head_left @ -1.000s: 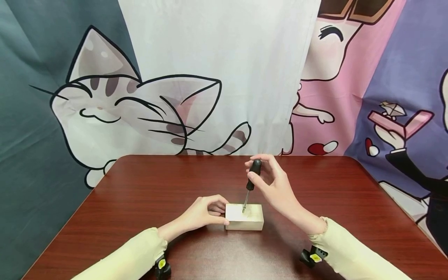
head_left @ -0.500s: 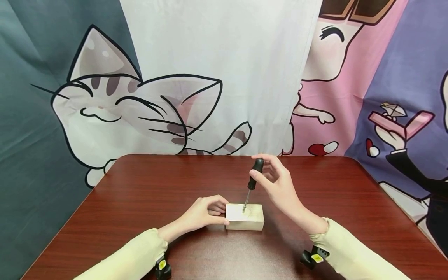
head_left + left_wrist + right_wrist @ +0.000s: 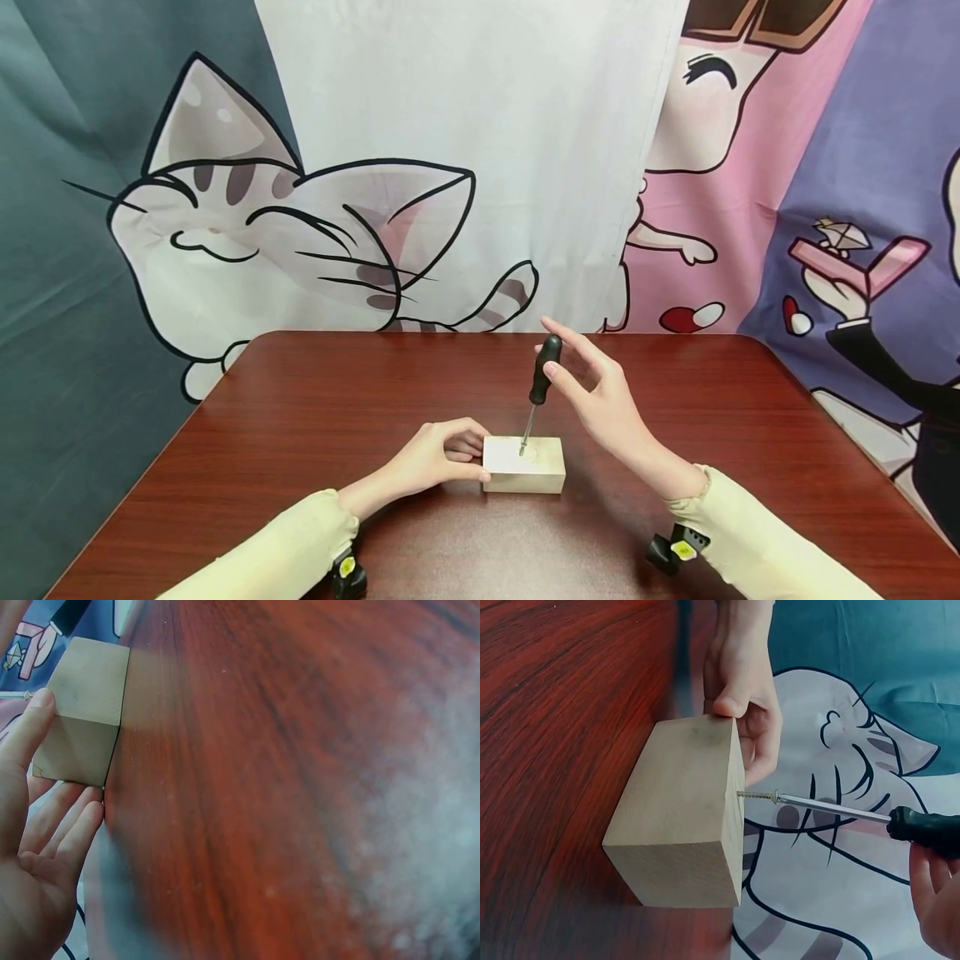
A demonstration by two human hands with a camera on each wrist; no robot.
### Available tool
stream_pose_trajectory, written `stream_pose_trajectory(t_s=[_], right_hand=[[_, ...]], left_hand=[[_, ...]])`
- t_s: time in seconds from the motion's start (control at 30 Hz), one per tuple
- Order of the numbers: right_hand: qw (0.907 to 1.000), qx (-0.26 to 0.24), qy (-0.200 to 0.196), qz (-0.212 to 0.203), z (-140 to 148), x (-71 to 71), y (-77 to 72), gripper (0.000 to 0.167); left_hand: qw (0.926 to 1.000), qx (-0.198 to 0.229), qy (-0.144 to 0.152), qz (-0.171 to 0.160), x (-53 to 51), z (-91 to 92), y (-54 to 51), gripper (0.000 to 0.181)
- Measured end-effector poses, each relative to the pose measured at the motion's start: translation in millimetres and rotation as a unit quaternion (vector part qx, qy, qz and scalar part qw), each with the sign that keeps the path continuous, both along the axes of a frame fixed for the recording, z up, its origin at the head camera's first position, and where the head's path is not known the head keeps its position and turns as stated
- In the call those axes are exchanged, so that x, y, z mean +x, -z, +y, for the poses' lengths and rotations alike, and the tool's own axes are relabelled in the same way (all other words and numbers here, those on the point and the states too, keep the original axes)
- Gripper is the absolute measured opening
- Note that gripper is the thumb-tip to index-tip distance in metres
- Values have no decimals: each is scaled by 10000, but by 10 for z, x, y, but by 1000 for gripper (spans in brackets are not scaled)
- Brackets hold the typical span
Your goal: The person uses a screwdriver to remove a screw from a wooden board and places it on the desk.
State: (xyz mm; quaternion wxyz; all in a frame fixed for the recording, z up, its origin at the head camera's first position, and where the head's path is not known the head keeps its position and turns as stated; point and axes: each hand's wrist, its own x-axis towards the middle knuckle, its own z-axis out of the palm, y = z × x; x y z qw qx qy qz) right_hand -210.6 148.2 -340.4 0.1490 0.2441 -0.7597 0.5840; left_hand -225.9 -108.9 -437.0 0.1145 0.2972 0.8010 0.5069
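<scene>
Right wrist view gives me the clearest look at the screw: it stands in the wooden block, a stretch of thread bare below its head, the tip of my screwdriver meeting that head. On the head view the block sits on the table toward six o'clock, the driver leaning to one o'clock. My left hand grips the block's nine-o'clock end, thumb at the near corner; my right hand, at two o'clock, lightly pinches the handle.

I judge a slip likeliest: the shaft seems slightly off the screw's line, so a push could pop the tip out and skid it toward my left thumb, or drive the screw in crooked. Held at only one end, the block might also swivel under hard turning.

Only the head view shows my right index finger raised past the handle's top; the left wrist view reveals my fingertips at the block's far corner, but merely a sliver of shaft beyond my thumb.
</scene>
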Motion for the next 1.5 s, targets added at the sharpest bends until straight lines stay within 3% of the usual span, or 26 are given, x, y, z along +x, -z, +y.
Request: stream_pose_trajectory(t_s=[0.17, 0.33, 0.5, 0.93, 1.1, 1.23, 1.37, 1.5], right_hand=[[9997, -181, -132, 89, -17, -10, 13, 42], [9995, -260, 130, 91, -61, 11, 16, 36], [9992, -307, 266, 30, -65, 6, 18, 36], [9998, -169, 131, 19, -24, 19, -31, 42], [9999, 0, -71, -131, 40, 28, -56, 51], [9989, 160, -442, 45, 70, 43, -70, 56], [9973, 252, -625, 297, 70, 55, -68, 46], [9991, 184, -334, 191, 65, 53, -48, 36]], left_hand=[[10000, -15, -9, -26, -2, -6, 3, 39], [10000, 1, 12, -9, 1, -3, 0, 40], [10000, -3, 21, -25, -1, -4, 3, 40], [10000, 42, 17, -74, 0, -8, -1, 40], [10000, 14, 18, -54, 2, -4, -3, 40], [10000, 12, 18, -31, 1, -1, -7, 40], [10000, 44, 2, -35, 1, 2, -2, 40], [10000, 59, -15, -57, 3, 2, 0, 40]])
